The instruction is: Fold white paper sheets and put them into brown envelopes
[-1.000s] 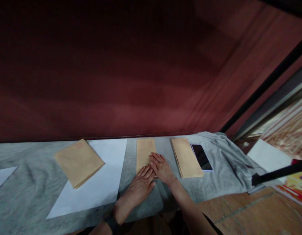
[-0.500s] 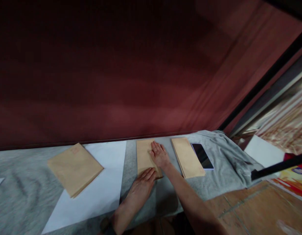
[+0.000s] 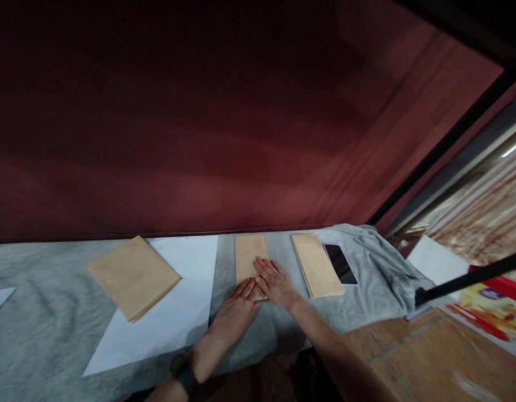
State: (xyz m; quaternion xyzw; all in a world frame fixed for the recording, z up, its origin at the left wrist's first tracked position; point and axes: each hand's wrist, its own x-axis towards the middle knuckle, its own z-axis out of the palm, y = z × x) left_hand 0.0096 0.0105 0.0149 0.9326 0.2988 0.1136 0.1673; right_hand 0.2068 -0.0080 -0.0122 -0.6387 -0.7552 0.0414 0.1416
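A brown paper envelope (image 3: pixel 250 249) lies lengthwise before me on a grey cloth. Both palms rest flat on its near half. My left hand (image 3: pixel 237 306) has its fingers stretched out over the lower left part, a dark band round the wrist. My right hand (image 3: pixel 275 283) lies beside it on the right, fingers extended, and the fingertips of the two hands meet. Neither hand grips anything. The near edge of the envelope is partly hidden under my hands. To the right sits a stack of brown envelopes (image 3: pixel 317 265), apart from my right hand.
A phone (image 3: pixel 340 264) lies right of the stack. On the left, more brown envelopes (image 3: pixel 134 278) sit askew over a white sheet (image 3: pixel 174 329). A dark red panel (image 3: pixel 207 201) rises behind the grey cloth (image 3: pixel 48 340). Black bars (image 3: pixel 433 153) and a tiled floor (image 3: pixel 395 346) are at right.
My right hand has slid down the envelope toward me and now meets my left hand. The whole view has shifted slightly.
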